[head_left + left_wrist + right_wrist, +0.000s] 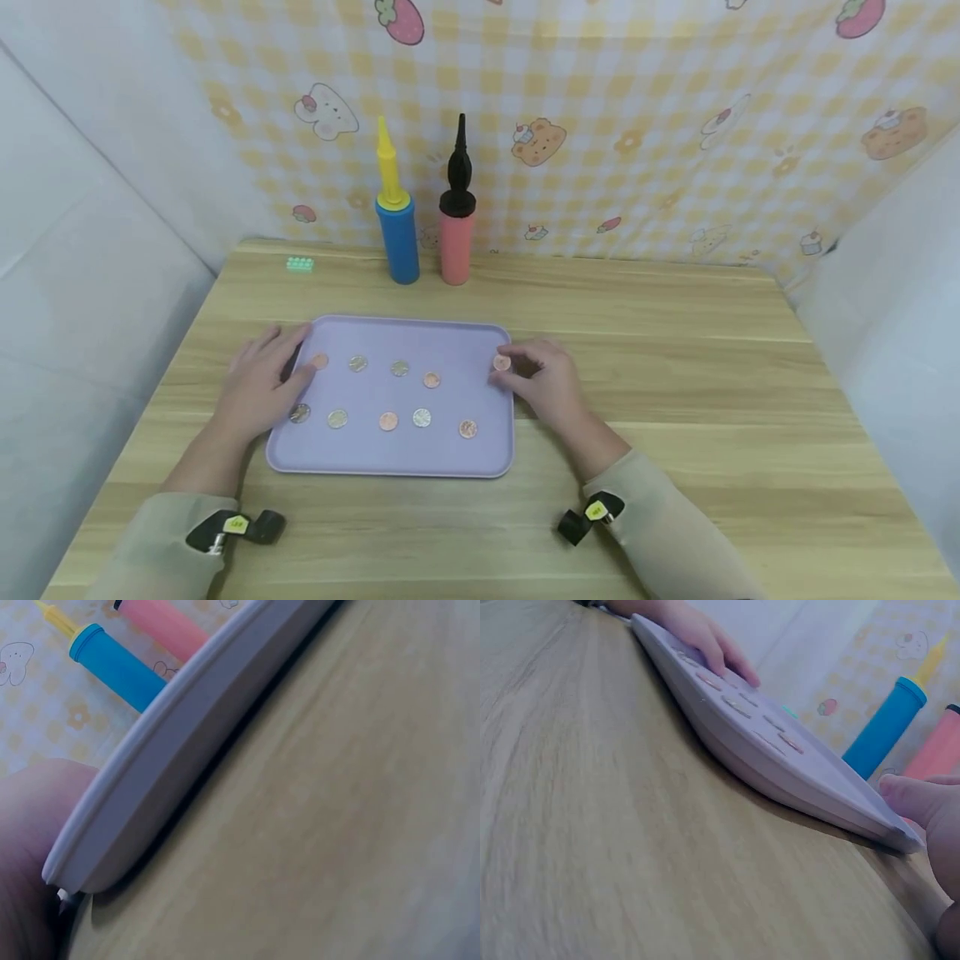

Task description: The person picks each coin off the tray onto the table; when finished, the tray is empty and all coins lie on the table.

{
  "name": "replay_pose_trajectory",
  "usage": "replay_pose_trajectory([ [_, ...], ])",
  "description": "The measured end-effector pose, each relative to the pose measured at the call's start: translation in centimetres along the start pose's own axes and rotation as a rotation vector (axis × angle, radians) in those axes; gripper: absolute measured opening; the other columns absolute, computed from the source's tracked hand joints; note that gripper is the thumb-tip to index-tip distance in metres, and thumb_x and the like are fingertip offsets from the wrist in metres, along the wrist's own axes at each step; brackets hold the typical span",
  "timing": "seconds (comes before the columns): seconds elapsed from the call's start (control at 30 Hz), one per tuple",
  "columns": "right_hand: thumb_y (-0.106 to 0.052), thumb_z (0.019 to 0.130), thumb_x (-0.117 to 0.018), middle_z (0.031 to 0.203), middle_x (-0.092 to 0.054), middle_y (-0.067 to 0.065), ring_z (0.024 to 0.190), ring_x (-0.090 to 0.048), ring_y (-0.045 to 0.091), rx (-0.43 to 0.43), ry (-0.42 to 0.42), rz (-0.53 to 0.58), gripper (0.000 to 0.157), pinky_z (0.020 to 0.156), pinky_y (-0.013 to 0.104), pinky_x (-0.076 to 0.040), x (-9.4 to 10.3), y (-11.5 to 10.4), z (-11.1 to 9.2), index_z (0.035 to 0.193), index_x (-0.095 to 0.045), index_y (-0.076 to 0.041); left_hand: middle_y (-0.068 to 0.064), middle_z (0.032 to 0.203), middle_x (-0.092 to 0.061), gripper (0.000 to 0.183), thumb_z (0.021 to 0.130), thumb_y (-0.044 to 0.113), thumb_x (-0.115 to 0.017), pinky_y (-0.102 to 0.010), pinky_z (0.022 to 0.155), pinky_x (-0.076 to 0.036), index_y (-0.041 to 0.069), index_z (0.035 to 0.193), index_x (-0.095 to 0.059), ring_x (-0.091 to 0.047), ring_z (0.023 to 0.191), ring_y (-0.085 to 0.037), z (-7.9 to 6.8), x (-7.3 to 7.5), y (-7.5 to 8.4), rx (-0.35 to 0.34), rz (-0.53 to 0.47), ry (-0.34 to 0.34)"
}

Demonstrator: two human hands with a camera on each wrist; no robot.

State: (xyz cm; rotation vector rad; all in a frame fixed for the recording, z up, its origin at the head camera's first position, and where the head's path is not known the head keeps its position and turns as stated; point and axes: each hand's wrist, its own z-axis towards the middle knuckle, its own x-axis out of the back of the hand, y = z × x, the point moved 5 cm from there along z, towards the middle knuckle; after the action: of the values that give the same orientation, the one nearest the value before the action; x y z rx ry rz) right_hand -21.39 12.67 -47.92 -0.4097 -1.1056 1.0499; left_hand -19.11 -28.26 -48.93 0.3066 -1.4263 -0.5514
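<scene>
A lilac tray (390,463) lies on the wooden table, with copper and silver coins spread over it in two rough rows. At its left edge my left hand (258,379) holds the rim, the thumb laid inside beside a copper coin (320,361) and the fingers along the outside. A silver coin (300,413) lies close to that palm. Over the tray's right rim, my right hand (547,379) pinches a copper coin (502,362) between thumb and forefinger. In the right wrist view the thumb (911,796) hides this coin.
Behind the tray stand a blue hand pump (401,242) with a yellow nozzle and a pink hand pump (455,246) with a black one. A small mint-green toy brick (300,264) lies at the back left. A patterned cloth (637,125) hangs behind the table.
</scene>
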Motion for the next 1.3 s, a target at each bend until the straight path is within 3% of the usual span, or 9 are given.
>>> replay_pose_trajectory([
  [0.2,-0.015,0.079,-0.098,0.105,-0.078,0.004,0.098,-0.069,0.023,0.029,0.054,-0.068,0.035,0.085,0.04,-0.055,1.3,0.8,0.3,0.11,-0.082,-0.008,-0.026,0.163,-0.044,0.064,0.108,0.037,-0.054,-0.077,0.12,-0.008,0.007,0.164,-0.04,-0.022,0.156,-0.054,0.0,0.0,0.1,0.011,-0.011,0.0],
  [0.47,-0.014,0.079,-0.098,0.107,-0.077,0.01,0.1,-0.069,0.029,-0.038,0.057,-0.175,0.036,0.088,0.045,-0.055,2.7,2.1,0.3,0.109,-0.081,-0.006,-0.027,0.162,-0.044,0.064,0.108,0.036,-0.055,-0.079,0.118,-0.01,0.007,0.164,-0.041,-0.024,0.155,-0.055,0.0,0.1,0.1,0.018,-0.009,0.004],
  [0.67,-0.021,0.081,-0.097,0.113,-0.076,0.012,0.111,-0.064,0.035,-0.117,0.021,-0.249,0.033,0.1,0.054,-0.041,2.8,2.4,0.2,0.107,-0.082,-0.008,-0.026,0.162,-0.045,0.065,0.107,0.036,-0.057,-0.08,0.117,-0.011,0.008,0.163,-0.042,-0.025,0.154,-0.054,0.2,0.2,0.2,0.019,-0.017,0.011],
  [0.87,-0.029,0.084,-0.094,0.109,-0.075,0.007,0.111,-0.058,0.033,-0.209,-0.02,-0.297,0.029,0.1,0.058,-0.033,2.7,2.7,0.1,0.106,-0.083,-0.014,-0.026,0.162,-0.046,0.064,0.107,0.035,-0.056,-0.079,0.118,-0.009,0.007,0.163,-0.042,-0.024,0.155,-0.055,0.0,0.0,0.0,0.013,-0.023,0.02],
  [1.1,-0.027,0.083,-0.095,0.105,-0.075,0.004,0.109,-0.058,0.032,-0.218,-0.041,-0.307,0.026,0.103,0.061,-0.03,2.7,2.4,0.2,0.104,-0.086,-0.015,-0.027,0.162,-0.045,0.065,0.108,0.038,-0.056,-0.079,0.118,-0.009,0.007,0.163,-0.041,-0.023,0.155,-0.054,0.1,-0.1,-0.1,0.021,-0.019,0.015],
  [1.3,-0.029,0.086,-0.093,0.107,-0.071,0.004,0.114,-0.055,0.035,-0.244,-0.066,-0.325,0.024,0.109,0.068,-0.02,2.8,2.2,0.0,0.106,-0.087,-0.017,-0.027,0.162,-0.045,0.065,0.107,0.037,-0.057,-0.08,0.117,-0.01,0.007,0.163,-0.042,-0.024,0.155,-0.054,0.1,0.0,0.2,0.022,-0.021,0.015],
])
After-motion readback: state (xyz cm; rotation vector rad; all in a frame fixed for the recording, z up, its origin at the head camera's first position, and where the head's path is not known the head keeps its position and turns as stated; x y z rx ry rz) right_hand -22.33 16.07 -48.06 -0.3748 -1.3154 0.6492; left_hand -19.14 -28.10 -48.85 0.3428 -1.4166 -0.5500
